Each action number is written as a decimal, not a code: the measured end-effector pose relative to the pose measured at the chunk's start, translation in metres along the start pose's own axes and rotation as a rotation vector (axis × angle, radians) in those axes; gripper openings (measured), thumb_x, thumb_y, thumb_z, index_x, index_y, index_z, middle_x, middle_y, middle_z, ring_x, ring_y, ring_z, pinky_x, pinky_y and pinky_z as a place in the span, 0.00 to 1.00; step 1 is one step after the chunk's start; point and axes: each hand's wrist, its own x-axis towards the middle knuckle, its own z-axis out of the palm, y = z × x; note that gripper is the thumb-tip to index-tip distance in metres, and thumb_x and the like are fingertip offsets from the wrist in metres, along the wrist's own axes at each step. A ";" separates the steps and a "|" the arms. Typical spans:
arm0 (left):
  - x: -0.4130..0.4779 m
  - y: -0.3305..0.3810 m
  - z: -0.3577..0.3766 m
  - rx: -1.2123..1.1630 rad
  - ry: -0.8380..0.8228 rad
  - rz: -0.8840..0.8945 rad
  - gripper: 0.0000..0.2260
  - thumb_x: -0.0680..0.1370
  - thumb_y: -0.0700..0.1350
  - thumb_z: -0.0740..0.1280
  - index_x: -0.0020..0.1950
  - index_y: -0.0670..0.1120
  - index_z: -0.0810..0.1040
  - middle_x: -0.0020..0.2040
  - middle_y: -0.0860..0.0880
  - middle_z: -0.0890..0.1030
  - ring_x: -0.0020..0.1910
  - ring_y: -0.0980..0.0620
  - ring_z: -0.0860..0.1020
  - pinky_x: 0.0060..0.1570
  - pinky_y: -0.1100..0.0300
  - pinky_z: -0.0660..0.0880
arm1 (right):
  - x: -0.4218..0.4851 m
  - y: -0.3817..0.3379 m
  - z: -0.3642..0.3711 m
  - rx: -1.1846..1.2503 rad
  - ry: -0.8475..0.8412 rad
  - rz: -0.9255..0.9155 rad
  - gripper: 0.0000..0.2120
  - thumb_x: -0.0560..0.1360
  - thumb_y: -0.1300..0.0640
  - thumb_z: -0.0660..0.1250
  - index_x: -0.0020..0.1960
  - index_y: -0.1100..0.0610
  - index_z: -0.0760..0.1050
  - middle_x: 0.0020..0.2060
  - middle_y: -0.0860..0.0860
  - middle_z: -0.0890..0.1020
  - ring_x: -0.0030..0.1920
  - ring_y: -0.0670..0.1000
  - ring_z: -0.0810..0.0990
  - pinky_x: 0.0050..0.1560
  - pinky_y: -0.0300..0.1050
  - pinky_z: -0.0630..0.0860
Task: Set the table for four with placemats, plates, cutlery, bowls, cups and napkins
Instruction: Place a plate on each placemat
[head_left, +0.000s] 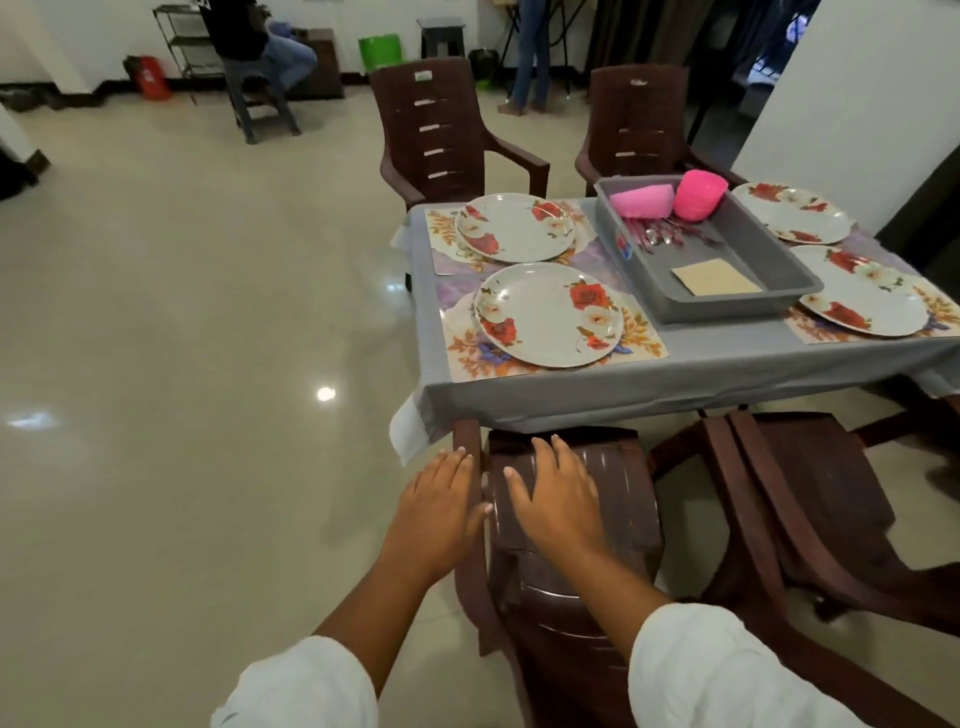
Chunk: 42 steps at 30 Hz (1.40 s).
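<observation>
Several floral plates lie on floral placemats on the grey-clothed table: a near left plate, a far left plate, a near right plate and a far right plate. A grey tray in the middle holds pink bowls, pink cups, cutlery and beige napkins. My left hand and my right hand hover with straight fingers over a brown chair in front of the table, holding nothing.
A second brown chair stands to the right of the near one. Two more brown chairs face me across the table. Open tiled floor spreads to the left. A seated person and a standing person are far back.
</observation>
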 end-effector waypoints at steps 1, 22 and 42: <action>0.000 -0.010 -0.005 0.010 -0.002 0.008 0.30 0.84 0.60 0.56 0.82 0.48 0.55 0.82 0.49 0.58 0.81 0.49 0.54 0.78 0.51 0.55 | 0.004 -0.010 0.007 0.011 0.013 0.005 0.32 0.82 0.37 0.56 0.80 0.51 0.58 0.81 0.53 0.58 0.80 0.55 0.56 0.78 0.55 0.58; 0.178 -0.156 -0.089 0.026 -0.055 0.252 0.31 0.83 0.63 0.54 0.82 0.49 0.55 0.82 0.51 0.57 0.81 0.50 0.54 0.77 0.58 0.49 | 0.167 -0.130 0.040 0.022 0.180 0.276 0.31 0.80 0.36 0.58 0.78 0.52 0.61 0.77 0.53 0.66 0.75 0.57 0.66 0.74 0.54 0.68; 0.406 -0.157 -0.108 -0.028 -0.216 0.777 0.29 0.83 0.60 0.58 0.81 0.50 0.60 0.80 0.50 0.62 0.79 0.50 0.59 0.79 0.54 0.55 | 0.286 -0.169 0.009 0.029 0.410 0.739 0.31 0.81 0.35 0.57 0.78 0.50 0.61 0.79 0.52 0.63 0.78 0.56 0.63 0.76 0.53 0.63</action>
